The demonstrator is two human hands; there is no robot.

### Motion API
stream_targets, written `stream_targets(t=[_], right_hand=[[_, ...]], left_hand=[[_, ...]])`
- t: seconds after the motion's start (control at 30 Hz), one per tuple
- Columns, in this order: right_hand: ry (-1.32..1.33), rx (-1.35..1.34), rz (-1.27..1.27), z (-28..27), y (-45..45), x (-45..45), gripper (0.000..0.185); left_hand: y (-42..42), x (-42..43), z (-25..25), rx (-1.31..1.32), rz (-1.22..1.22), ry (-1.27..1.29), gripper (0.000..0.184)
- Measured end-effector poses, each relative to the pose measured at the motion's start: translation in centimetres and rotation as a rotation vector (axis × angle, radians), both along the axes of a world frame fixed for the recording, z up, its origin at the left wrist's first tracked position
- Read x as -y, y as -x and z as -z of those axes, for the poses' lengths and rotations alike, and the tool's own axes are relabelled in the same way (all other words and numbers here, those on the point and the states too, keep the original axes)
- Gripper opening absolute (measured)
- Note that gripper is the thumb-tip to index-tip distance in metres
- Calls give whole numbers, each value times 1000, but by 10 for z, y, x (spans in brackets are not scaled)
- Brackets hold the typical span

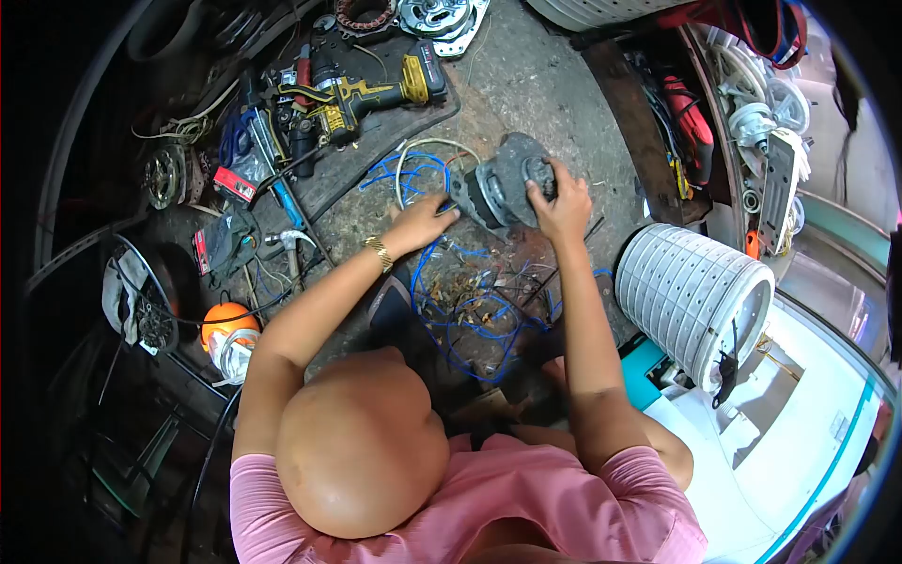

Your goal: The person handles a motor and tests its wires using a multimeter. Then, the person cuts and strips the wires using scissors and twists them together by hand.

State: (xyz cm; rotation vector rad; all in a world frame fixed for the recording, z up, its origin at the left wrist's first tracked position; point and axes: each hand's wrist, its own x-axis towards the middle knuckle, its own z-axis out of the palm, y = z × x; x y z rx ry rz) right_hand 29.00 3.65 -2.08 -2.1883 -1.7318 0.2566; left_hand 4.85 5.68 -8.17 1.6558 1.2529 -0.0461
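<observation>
From where I stood, the grey motor part (pixel 512 183) was on the grimy floor (pixel 526 85), straight in front of the person, prob. put there so both arms could get at it w/o stretching. The R hand (pixel 566 205) had it by the far R end, fingers (pixel 538 195) curled round the metal, I'd guess to steady it, as the lumpy shape looked likely to rock. The L hand (pixel 418 227) was at the opposite end, fingertips by the edge; couldn't tell if they gripped anything, a dark bit there being too small to make out. Blue wire (pixel 415 291) & scraps (pixel 470 293) lay loose nearer the body, prob. just shoved out of the way. The cordless drill (pixel 376 94) & hammer (pixel 289 244) sat off to the L, presumably for quick reach. White perforated drum (pixel 691 291) stood to the R, apart from the motor part.
</observation>
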Motion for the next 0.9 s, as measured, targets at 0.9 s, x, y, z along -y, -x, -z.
stream_targets(t=[0.9], right_hand=[[-74,-421,87,37,-69,-23,35]], left_hand=[[-35,-17,-3,445,-154,9,54]])
